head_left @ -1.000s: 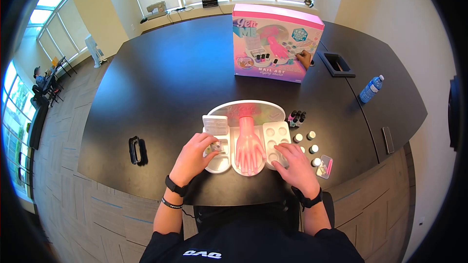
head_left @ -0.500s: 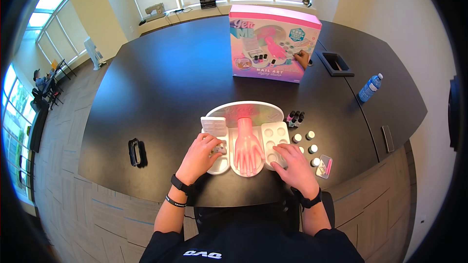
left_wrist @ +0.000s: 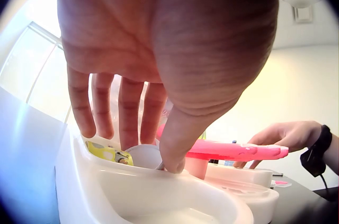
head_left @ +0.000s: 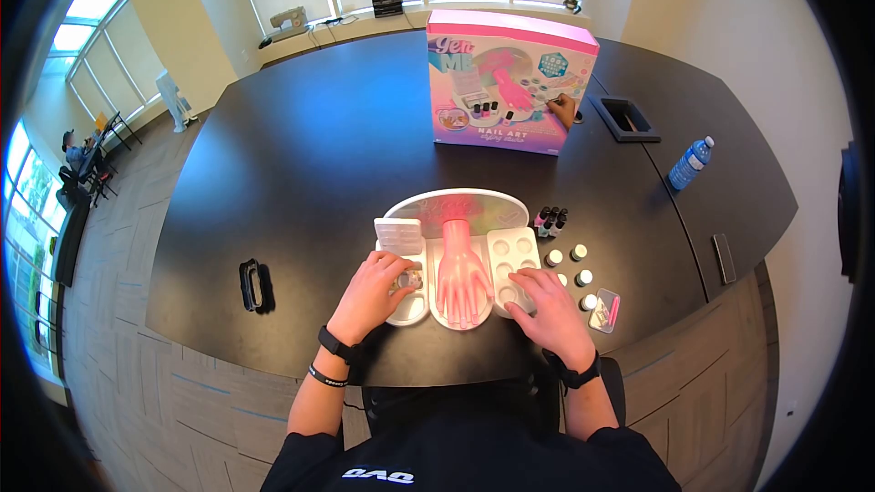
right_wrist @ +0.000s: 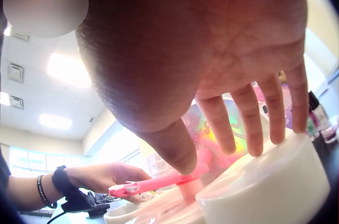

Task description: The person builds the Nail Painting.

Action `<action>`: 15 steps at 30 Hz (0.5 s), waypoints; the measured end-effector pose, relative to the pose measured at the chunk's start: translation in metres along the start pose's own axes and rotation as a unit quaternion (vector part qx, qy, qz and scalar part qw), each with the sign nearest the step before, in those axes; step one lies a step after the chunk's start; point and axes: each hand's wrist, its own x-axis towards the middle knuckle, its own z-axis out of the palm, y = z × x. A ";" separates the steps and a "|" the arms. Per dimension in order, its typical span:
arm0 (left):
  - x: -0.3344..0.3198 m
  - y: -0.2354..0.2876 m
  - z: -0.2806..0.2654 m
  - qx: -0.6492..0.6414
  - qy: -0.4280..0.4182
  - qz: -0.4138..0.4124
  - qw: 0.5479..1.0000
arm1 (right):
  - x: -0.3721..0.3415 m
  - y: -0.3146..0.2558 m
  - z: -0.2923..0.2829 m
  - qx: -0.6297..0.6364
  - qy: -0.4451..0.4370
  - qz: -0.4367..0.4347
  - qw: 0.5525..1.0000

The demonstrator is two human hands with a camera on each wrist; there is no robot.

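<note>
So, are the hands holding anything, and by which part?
Left hand: fingers and thumb flank a small round item at its rim; whether gripped, can't tell. Right hand: nothing held, fingertips on the welled tray.

1. Model hand: pink.
2. Tray: white.
3. Back panel: rainbow-iridescent, pink lettering.
4. Small item: yellow, dark marks.
5. Box: pink top, purple lower front.
6. Table: black.
7. Floor: grey-brown, blue streaks.

On our table, we have the model hand between two side trays — box behind, polish bottles and jars to the right.
</note>
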 end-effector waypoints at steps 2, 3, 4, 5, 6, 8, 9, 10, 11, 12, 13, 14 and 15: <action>0.000 0.000 0.000 0.003 -0.001 0.002 1.000 | 0.000 0.001 0.000 -0.001 0.000 -0.001 1.000; 0.000 0.000 -0.001 0.007 -0.002 0.004 1.000 | 0.000 0.001 0.000 -0.002 0.000 -0.002 1.000; -0.001 0.000 0.000 0.006 -0.002 0.004 1.000 | 0.000 0.001 0.000 -0.003 0.001 -0.003 1.000; -0.001 0.000 0.000 0.008 -0.001 0.006 1.000 | 0.000 0.001 0.001 -0.003 0.001 -0.003 1.000; -0.001 -0.001 0.000 0.010 0.000 0.008 1.000 | 0.000 0.001 0.001 -0.004 0.001 -0.004 1.000; -0.001 -0.001 0.001 0.013 0.001 0.009 1.000 | 0.000 0.001 0.001 -0.004 0.001 -0.006 1.000; -0.001 -0.001 0.001 0.016 0.003 0.010 1.000 | 0.000 0.000 0.000 -0.003 0.001 -0.005 1.000; -0.001 -0.001 0.001 0.016 0.003 0.010 1.000 | 0.000 0.000 0.000 -0.002 0.000 -0.004 1.000; -0.001 0.000 0.002 0.011 0.009 0.006 1.000 | 0.000 0.000 0.000 -0.002 0.000 -0.004 1.000; 0.000 0.001 0.003 0.007 0.015 0.001 1.000 | 0.000 0.001 0.000 -0.004 -0.006 -0.003 1.000; 0.000 0.001 0.003 0.007 0.015 0.001 1.000 | 0.000 0.002 0.000 -0.005 -0.012 -0.002 1.000; 0.000 0.001 0.004 0.015 0.020 0.002 1.000 | 0.000 0.002 0.001 -0.005 -0.013 -0.002 1.000; 0.000 0.001 0.004 0.023 0.024 0.003 0.999 | 0.000 0.002 0.001 -0.006 -0.012 -0.003 1.000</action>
